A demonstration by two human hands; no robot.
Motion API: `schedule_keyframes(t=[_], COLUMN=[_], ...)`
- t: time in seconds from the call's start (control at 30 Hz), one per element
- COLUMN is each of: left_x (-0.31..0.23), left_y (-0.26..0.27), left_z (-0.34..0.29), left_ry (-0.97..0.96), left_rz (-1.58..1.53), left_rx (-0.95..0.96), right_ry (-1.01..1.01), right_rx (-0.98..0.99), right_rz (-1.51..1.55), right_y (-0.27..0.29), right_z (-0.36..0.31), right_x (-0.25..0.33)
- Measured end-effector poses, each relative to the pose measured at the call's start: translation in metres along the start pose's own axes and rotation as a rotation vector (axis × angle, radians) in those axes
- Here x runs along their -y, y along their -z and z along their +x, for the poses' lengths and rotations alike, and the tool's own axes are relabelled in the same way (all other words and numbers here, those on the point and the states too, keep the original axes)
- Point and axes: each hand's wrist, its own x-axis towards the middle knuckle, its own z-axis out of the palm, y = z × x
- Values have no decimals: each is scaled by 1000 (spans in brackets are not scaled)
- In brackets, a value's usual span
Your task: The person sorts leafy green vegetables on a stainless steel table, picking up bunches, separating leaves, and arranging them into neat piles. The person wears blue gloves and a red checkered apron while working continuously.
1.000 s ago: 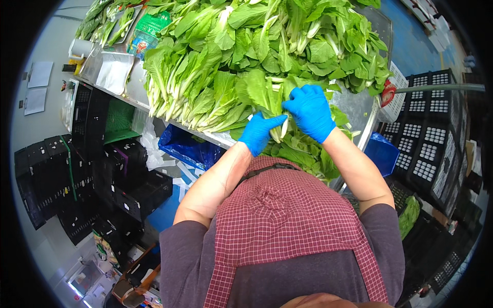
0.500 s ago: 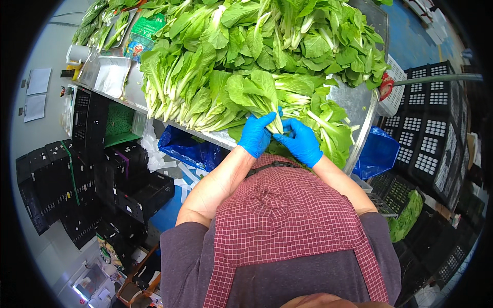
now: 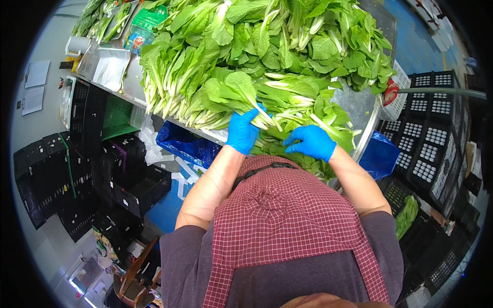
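Note:
My left hand point(image 3: 243, 131), in a blue glove, is closed around the pale stems of a leafy green point(image 3: 232, 92), whose broad leaves point away and to the left. To its right, my blue-gloved right hand point(image 3: 312, 143) is apart from that plant, with fingers stretched toward the left and nothing visible in them. It hovers above loose greens at the near table edge. A large heap of the same leafy greens point(image 3: 277, 41) covers the metal table ahead. Left of my hands, a row of greens point(image 3: 177, 82) lies with its white stem ends toward me.
A white tray point(image 3: 111, 69) and a green printed bag point(image 3: 145, 25) sit at the table's left. Blue-lined bins point(image 3: 187, 146) stand below the table edge on both sides. Black crates point(image 3: 138, 190) are stacked at left, more crates point(image 3: 427, 138) at right. A metal pole point(image 3: 441, 92) juts in from the right.
My right hand has let go of the stems and moved right and slightly nearer. My left hand has shifted left with the leafy green, which now tilts further left.

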Motion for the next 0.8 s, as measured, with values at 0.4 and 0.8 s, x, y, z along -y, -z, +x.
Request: schedule_keyframes(t=[0.4, 0.8], left_x=[7, 4], left_y=[11, 14], left_z=[-6, -6], left_ry=[36, -12], left_rz=[32, 32], left_rx=[-63, -53], right_ry=[-368, -279], right_rx=[-450, -496], right_rz=[-260, 904], right_y=[29, 42], right_z=[51, -40], right_x=[-74, -49])
